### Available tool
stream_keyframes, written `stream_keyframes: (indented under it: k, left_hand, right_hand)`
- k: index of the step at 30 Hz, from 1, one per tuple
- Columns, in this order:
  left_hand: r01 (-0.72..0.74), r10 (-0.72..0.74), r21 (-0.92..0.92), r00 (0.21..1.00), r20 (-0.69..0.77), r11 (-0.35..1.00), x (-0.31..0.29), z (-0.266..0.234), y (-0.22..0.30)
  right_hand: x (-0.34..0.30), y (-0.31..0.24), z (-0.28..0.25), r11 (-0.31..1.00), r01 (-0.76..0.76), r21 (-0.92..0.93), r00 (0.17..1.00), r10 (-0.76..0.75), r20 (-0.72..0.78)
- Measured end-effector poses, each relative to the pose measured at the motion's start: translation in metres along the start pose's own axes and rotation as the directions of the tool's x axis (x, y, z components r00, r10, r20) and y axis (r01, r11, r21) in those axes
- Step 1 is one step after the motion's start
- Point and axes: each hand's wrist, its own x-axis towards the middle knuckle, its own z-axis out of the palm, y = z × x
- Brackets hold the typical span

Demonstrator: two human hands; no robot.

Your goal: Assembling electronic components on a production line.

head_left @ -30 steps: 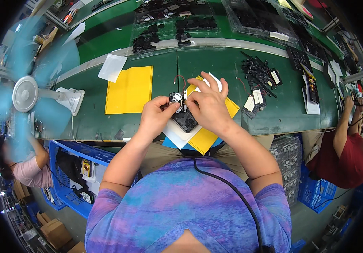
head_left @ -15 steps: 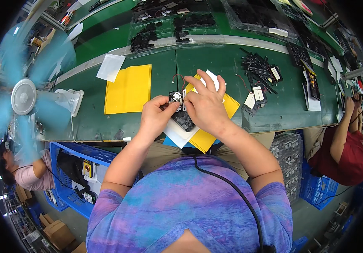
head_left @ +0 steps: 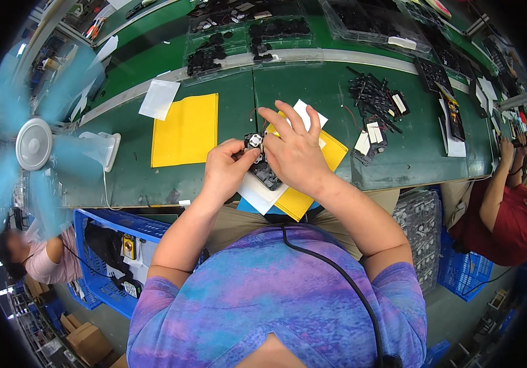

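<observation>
A small black electronic housing (head_left: 267, 178) with a white round keypad-like part (head_left: 255, 141) at its upper end lies tilted between my hands at the table's near edge. My left hand (head_left: 225, 168) pinches its upper left side, thumb beside the white part. At its upper right edge, my right hand (head_left: 297, 153) has thumb and index finger closed in, the other fingers lifted and spread; their tips hide what they press on. A thin red wire (head_left: 252, 114) sticks up beyond the housing. Under it are white sheets (head_left: 257, 191) and a yellow envelope-like sheet (head_left: 294, 205).
Left on the green table (head_left: 128, 178) are a yellow sheet (head_left: 184, 132), white paper (head_left: 159, 99) and a spinning fan (head_left: 34, 144). A heap of black parts (head_left: 374, 95) and another wired housing (head_left: 367, 144) lie right. Trays of parts (head_left: 217, 52) stand behind; a blue crate (head_left: 101, 270) sits lower left.
My right hand has shifted slightly left over the housing, its raised fingers tilting left. My left hand keeps its pinch. The whole view has moved slightly.
</observation>
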Motion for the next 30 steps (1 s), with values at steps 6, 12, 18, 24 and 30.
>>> stream_keyframes:
  k: [6, 12, 18, 24, 30]
  left_hand:
    - [0.000, -0.003, -0.082, 0.999, -0.041, 0.997, 0.0008, 0.0024, 0.0011]
    - [-0.020, 0.017, -0.054, 0.999, -0.042, 0.998, 0.0003, 0.0014, -0.0047]
    - [-0.025, 0.023, -0.049, 0.999, -0.041, 0.998, 0.0010, 0.0006, -0.0036]
    - [-0.044, 0.044, 0.002, 0.999, 0.002, 0.999, -0.0015, -0.0002, 0.0002]
    - [-0.022, 0.020, -0.043, 0.999, -0.041, 0.999, -0.0005, 0.0041, -0.0023]
  right_hand:
    - [-0.0025, -0.0010, -0.0007, 0.993, -0.108, 0.051, 0.992, 0.110, -0.054]
    - [-0.0016, -0.0018, -0.0006, 0.970, -0.210, 0.123, 0.977, 0.213, -0.006]
    - [0.0016, -0.0019, -0.0028, 0.956, -0.264, 0.131, 0.962, 0.270, -0.036]
    - [0.0015, -0.0011, 0.0004, 0.959, -0.246, 0.140, 0.965, 0.255, -0.056]
    - [0.0007, -0.0003, -0.0018, 0.950, -0.255, 0.179, 0.963, 0.266, -0.040]
